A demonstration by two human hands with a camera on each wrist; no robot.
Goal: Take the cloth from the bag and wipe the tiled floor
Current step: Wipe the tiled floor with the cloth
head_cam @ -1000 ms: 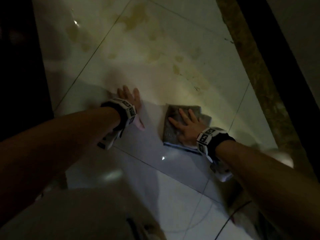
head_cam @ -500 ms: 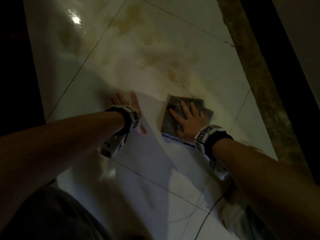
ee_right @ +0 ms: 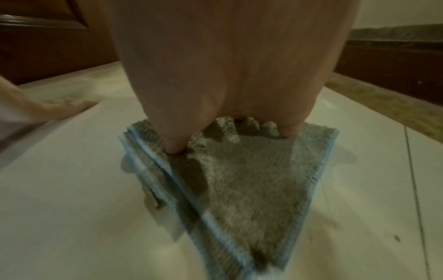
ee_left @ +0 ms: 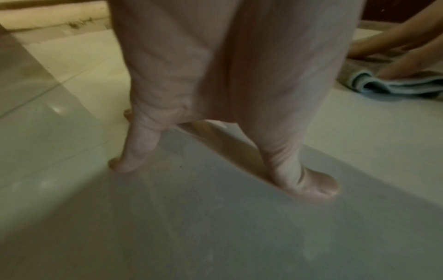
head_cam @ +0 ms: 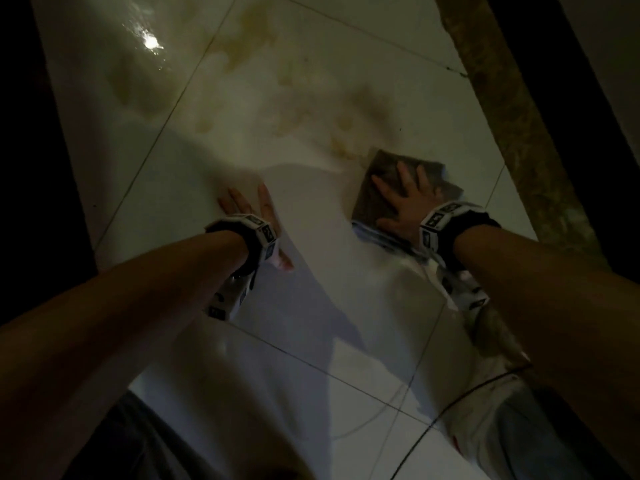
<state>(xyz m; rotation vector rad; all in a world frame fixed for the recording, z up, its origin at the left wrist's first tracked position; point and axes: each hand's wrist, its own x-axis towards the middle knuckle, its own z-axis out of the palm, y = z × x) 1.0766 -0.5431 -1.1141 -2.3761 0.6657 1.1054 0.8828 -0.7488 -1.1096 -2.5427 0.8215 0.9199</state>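
Note:
A folded grey cloth (head_cam: 374, 199) with a light blue edge lies flat on the white tiled floor (head_cam: 311, 271). My right hand (head_cam: 403, 199) presses down on it with straight, spread fingers; the right wrist view shows the cloth (ee_right: 251, 180) under my palm. Just beyond the cloth, brownish-yellow stains (head_cam: 343, 133) spread over the tiles. My left hand (head_cam: 252, 209) rests flat on the bare floor to the left, fingers straight; the left wrist view shows its thumb (ee_left: 309, 181) touching the tile and the cloth (ee_left: 388, 83) off to the right.
A mottled brown stone strip (head_cam: 512, 116) and a dark skirting run along the right side. Dark wood (head_cam: 20, 133) borders the floor on the left. A thin dark cable (head_cam: 450, 410) and a pale plastic bag (head_cam: 485, 420) lie at the lower right, by my knee.
My right hand has pushed the cloth forward and to the right, up to the near edge of the stains. My left hand stays planted on the floor.

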